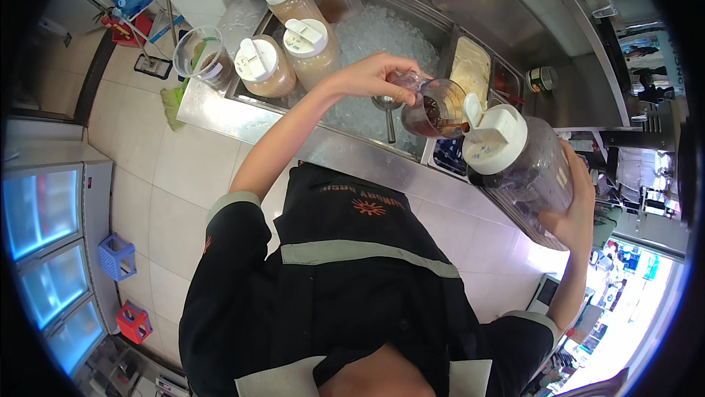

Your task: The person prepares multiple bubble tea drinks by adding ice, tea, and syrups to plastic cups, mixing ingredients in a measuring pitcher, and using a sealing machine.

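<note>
My left hand (380,80) grips the handle of a clear measuring jug (438,108), which is tilted over the ice bin and holds dark liquid. In my right hand (575,198) is a large clear plastic pitcher (542,176) with a white lid (495,143). The pitcher leans towards the jug, and a thin stream of dark liquid runs between its spout and the jug's mouth. A metal scoop or spoon (390,121) lies on the ice (380,39) below my left hand.
Several white-lidded pitchers (267,69) stand at the bin's left end. Beside them is a clear tub (212,66) with dark contents at the steel counter's (220,113) corner. A pan of pale cream-coloured food (471,66) sits right of the ice. A small jar (541,78) stands farther back.
</note>
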Available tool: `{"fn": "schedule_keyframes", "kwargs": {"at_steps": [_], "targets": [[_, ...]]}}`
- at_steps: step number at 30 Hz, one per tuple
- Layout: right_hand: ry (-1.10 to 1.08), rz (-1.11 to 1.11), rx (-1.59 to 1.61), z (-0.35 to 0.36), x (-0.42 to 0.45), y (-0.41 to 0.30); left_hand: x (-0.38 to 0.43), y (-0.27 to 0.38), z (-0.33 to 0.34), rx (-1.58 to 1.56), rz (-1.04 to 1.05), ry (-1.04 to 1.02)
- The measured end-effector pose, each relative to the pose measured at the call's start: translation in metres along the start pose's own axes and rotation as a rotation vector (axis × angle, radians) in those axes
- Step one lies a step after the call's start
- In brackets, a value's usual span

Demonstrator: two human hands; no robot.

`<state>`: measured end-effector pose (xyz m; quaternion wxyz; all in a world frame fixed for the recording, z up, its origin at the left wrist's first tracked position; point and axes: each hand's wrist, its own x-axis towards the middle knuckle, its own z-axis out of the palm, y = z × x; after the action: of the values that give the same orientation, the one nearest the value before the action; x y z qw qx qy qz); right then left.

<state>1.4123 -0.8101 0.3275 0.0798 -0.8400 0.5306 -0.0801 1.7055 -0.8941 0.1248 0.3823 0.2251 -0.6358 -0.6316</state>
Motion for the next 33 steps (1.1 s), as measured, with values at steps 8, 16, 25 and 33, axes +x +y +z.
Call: {"fn": "schedule_keyframes", "kwargs": {"at_steps": [8, 16, 25, 33], "targets": [[0.009, 0.060, 0.149, 0.013, -0.010, 0.012, 0.000, -0.001, -0.005, 0.032, 0.052, -0.030], [0.088, 0.128, 0.407, 0.082, -0.027, 0.037, -0.028, -0.001, -0.022, -0.061, 0.128, 0.091], [0.327, 0.041, 0.991, 0.267, -0.031, 0.023, -0.169, 0.059, -0.081, 0.186, 0.181, 0.933], [-0.125, 0.048, 0.878, 0.333, -0.076, 0.094, -0.250, 0.119, -0.131, 1.358, -0.602, 1.058]]}}
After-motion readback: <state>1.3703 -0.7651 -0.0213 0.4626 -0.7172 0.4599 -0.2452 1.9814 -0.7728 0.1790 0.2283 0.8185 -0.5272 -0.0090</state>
